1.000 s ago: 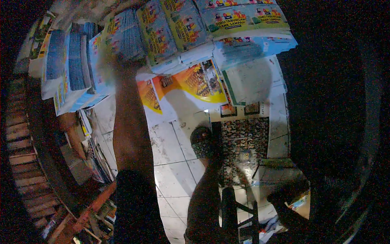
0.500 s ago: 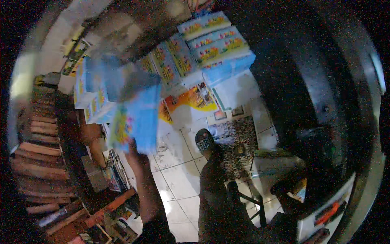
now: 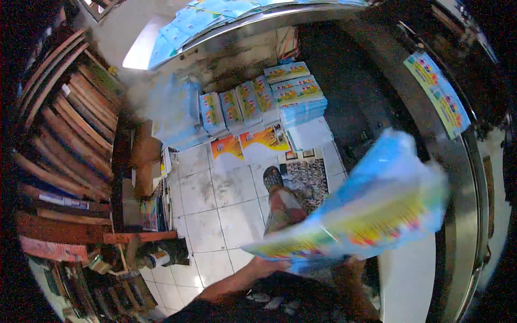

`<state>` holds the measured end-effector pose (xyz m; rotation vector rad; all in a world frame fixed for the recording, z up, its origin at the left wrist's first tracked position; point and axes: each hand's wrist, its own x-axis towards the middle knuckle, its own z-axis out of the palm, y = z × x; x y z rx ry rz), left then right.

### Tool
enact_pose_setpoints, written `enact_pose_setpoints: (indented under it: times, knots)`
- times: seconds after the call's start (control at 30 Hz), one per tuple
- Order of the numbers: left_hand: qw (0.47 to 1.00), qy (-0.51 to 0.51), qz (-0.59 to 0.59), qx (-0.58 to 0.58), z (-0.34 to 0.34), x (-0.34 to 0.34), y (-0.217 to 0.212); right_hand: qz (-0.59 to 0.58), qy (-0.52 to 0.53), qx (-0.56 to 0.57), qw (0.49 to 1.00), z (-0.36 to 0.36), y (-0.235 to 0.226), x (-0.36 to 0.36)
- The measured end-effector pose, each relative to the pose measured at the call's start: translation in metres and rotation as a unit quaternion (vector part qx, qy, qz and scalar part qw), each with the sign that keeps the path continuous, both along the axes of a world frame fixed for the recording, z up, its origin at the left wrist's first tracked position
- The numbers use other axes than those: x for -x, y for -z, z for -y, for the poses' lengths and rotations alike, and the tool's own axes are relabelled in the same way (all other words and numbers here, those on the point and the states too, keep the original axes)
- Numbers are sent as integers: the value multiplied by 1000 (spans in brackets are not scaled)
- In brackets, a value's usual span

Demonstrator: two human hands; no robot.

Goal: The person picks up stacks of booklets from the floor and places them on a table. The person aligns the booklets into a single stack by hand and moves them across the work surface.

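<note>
Currently, the scene is being viewed from above, and each part is being listed below.

Left hand: the left hand is being seen at the lower middle, closed around the near left edge of a bundle of booklets, with the forearm coming in from the lower edge.

Right hand: the right hand is being mostly hidden under the bundle; whether it is gripping or just resting cannot be told.

Held thing: the bundle of booklets is being held tilted in front of the body, at the right of the middle; it is blue with yellow and red print and is being blurred by motion.

Stacks: stacks of booklets of the same blue kind are being kept in a row on the floor against the far wall, well apart from the hands.

Floor: a white tiled floor is being shown below, with a patterned mat lying just beside the stacks.

Foot: a foot in a sandal is being placed at the edge of the mat, under the bundle's left end.

Counter: a metal counter edge is being seen curving along the right, with one flat booklet lying on it.

Shelves: wooden shelves are being seen at the left, filled with books.
</note>
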<state>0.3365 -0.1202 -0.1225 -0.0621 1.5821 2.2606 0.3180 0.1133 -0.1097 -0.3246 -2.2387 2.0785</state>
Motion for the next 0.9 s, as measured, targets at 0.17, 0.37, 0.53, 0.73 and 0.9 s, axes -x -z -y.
enact_pose_setpoints:
  times: [0.17, 0.37, 0.53, 0.73, 0.9]
  knots:
    - [978, 175, 34, 107, -88, 2, -50, -178, -55, 569, 801, -96, 14, -74]
    - [956, 282, -60, 50, -195, -30, -21, -17, 335, 165, 928, -162, -51, -123]
    - [892, 415, -164, 76, -222, -13, 22, -84, 249, -48, 964, -210, -118, -116]
    - [949, 182, -196, 164, -208, 63, -38, 36, 43, -542, 839, -265, -167, -103]
    - [886, 300, -333, 118, -274, 131, -50, 127, -65, -600, 787, -261, -123, -82]
